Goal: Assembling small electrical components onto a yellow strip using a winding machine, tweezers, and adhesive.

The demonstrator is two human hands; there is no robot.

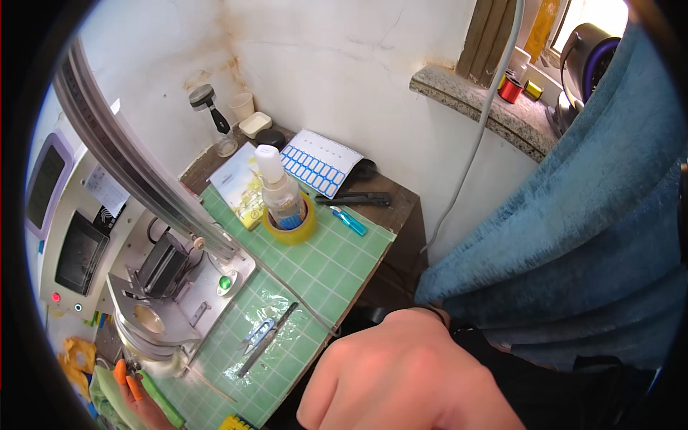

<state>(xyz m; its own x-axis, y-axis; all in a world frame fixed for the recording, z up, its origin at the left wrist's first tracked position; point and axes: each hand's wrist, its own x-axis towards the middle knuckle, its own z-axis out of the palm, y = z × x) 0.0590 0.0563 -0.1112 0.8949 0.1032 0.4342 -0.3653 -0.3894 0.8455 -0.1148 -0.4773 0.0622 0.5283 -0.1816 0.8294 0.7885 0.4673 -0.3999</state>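
My right hand [408,373] is large and close in the foreground, its back toward the view and a dark band at the wrist. Its fingers run out of the lower edge, so what they hold, if anything, is hidden. At the lower left is my left hand [147,408], with orange covers on two outstretched fingers. It is beside a light green cloth [107,398]; whether they touch I cannot tell. Between the hands, blue-handled thread snips [259,335] and dark tweezers [271,338] lie on a clear plastic sheet on the green gridded mat [337,269].
A machine [172,287] with a metal column and green button stands left. Farther back are a clear bottle [282,193] inside a yellow tape roll [292,233], a label sheet [315,168], a black cutter [352,199] and a blue screwdriver [350,221]. A blue curtain [559,215] hangs right.
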